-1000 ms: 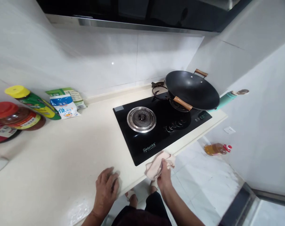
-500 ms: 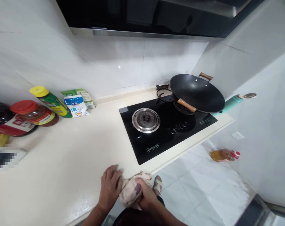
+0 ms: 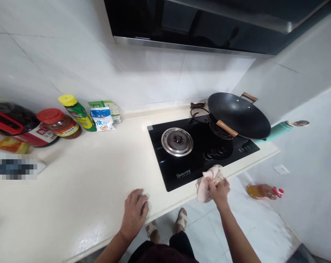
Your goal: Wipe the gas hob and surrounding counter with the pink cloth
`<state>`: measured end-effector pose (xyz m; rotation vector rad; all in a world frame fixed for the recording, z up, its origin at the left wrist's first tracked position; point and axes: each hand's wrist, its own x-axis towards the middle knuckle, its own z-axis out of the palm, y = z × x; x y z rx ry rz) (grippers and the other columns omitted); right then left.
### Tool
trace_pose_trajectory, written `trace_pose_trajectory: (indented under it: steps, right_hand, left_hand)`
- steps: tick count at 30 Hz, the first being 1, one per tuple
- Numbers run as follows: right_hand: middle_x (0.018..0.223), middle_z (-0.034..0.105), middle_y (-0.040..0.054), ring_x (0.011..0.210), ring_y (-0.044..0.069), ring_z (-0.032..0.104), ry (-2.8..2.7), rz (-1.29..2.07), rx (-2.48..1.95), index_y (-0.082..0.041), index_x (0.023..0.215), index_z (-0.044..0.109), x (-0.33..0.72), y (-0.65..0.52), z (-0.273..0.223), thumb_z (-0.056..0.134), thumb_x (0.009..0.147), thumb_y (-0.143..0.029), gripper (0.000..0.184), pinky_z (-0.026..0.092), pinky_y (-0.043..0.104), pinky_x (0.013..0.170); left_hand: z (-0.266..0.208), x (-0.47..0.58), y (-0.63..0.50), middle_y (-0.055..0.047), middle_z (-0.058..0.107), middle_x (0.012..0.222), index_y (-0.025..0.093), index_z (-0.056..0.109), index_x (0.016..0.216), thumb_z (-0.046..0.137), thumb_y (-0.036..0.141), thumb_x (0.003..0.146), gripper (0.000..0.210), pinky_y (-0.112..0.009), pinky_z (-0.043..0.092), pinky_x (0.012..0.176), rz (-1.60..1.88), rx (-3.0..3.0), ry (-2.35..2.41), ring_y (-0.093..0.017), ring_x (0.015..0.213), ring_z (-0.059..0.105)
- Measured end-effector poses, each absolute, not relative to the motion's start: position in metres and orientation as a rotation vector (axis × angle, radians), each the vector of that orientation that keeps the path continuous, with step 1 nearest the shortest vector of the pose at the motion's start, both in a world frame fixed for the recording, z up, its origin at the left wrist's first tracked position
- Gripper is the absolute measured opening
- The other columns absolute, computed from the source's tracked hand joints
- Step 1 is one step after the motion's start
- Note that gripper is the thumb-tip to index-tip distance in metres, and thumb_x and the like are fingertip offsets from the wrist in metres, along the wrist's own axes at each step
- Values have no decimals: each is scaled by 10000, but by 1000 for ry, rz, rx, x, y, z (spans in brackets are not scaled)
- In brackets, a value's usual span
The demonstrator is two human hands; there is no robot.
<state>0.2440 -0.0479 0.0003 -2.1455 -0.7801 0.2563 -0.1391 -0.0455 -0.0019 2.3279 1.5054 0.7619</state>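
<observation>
My right hand [image 3: 219,190] grips a crumpled pale pink cloth [image 3: 205,188] at the front edge of the black gas stove [image 3: 168,173]. Part of the cloth hangs over the counter's edge. My left hand [image 3: 135,210] rests on the cream countertop [image 3: 107,175], left of the stove, fingers slightly bent and holding nothing. An uncovered burner [image 3: 177,141] with a metal ring is on the stove's left side. On the right side sits a black wok [image 3: 236,113] with wooden handles.
A pot stand [image 3: 198,112] leans beside the wok. Along the wall are a red-lidded jar [image 3: 60,124], a yellow-capped bottle [image 3: 77,113] and a blue-white packet [image 3: 102,118]. The range hood [image 3: 192,29] hangs above. An oil bottle [image 3: 261,191] is on the floor, right.
My right hand has moved right and forward with the cloth, from beside my left hand to the stove's front edge. My left hand stays on the counter. The view has shifted left.
</observation>
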Motion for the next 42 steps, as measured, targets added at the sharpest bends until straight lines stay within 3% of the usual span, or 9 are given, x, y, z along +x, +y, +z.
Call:
trace_pose_trajectory:
  steps: [4, 7, 13, 16, 20, 24, 28, 31, 42]
  right_hand:
    - [1305, 498, 309, 1252, 462, 424, -1100, 125, -2271, -27, 1238, 571, 191, -45, -12, 583, 808, -652, 759, 348, 646, 1026]
    - [1199, 549, 263, 1107, 379, 485, -1568, 66, -2277, -9, 1259, 554, 131, -70, -16, 521, 914, -521, 618, 411, 560, 955]
    - [1205, 574, 161, 1085, 329, 476, -2076, 450, -1909, -125, 1198, 616, 33, -80, 5, 735, 761, -360, 510, 414, 510, 976]
    - [1233, 569, 119, 1113, 308, 477, -2101, 565, -1819, -169, 1215, 618, 18, -40, 21, 745, 775, -336, 487, 413, 483, 1007]
    - [1282, 573, 99, 1147, 260, 500, -2109, 532, -1683, -187, 1278, 623, 37, 12, 31, 712, 849, -408, 491, 437, 400, 1007]
    - [1245, 622, 29, 1139, 172, 550, -2088, 350, -1696, -288, 1160, 706, 91, 37, 21, 550, 966, -465, 305, 426, 308, 1025]
    - [1403, 527, 196, 1307, 285, 469, -1776, 117, -2059, -119, 1276, 652, 162, 57, 2, 278, 1045, -377, 510, 345, 480, 1117]
    - [1517, 421, 244, 1419, 347, 364, -1668, 27, -2212, -59, 1372, 580, 197, 69, -13, 270, 1031, -393, 569, 275, 547, 1157]
    - [1594, 379, 117, 1496, 267, 282, -1678, -82, -2358, -148, 1461, 527, 206, 74, -33, 311, 1025, -374, 536, 188, 455, 1218]
  left_hand:
    - [-4, -140, -46, -122, 618, 1183, 205, 662, 1019, 504, 182, 948, 174, -448, 462, 935, 823, 2335, 1482, -294, 1189, 521]
    - [-8, -141, -45, -112, 626, 1174, 209, 655, 1048, 523, 212, 950, 164, -457, 474, 939, 894, 2313, 1478, -290, 1178, 534]
    - [-9, -147, -50, -113, 576, 1227, 224, 623, 1150, 482, 237, 964, 234, -492, 511, 987, 1034, 2138, 1486, -279, 1192, 548]
    - [5, -149, -59, -146, 491, 1336, 210, 583, 1212, 487, 259, 968, 266, -543, 481, 1034, 1107, 2057, 1644, -319, 1312, 461]
    - [32, -140, -66, -152, 366, 1479, 224, 582, 1227, 536, 245, 960, 272, -567, 419, 1081, 1118, 2125, 1713, -346, 1398, 366]
    - [46, -119, -50, -128, 345, 1529, 254, 590, 1268, 513, 232, 974, 304, -567, 352, 1136, 1087, 2211, 1675, -341, 1455, 306]
    - [31, -94, -23, -162, 300, 1580, 227, 586, 1341, 536, 274, 958, 389, -587, 355, 1117, 926, 2287, 1709, -394, 1485, 245]
    - [11, -75, -8, -188, 325, 1577, 209, 600, 1368, 609, 307, 904, 475, -631, 345, 1094, 741, 2330, 1771, -458, 1489, 191]
    - [-3, -69, 58, -134, 359, 1580, 298, 656, 1340, 618, 392, 888, 463, -633, 291, 1106, 458, 2334, 2031, -452, 1486, 193]
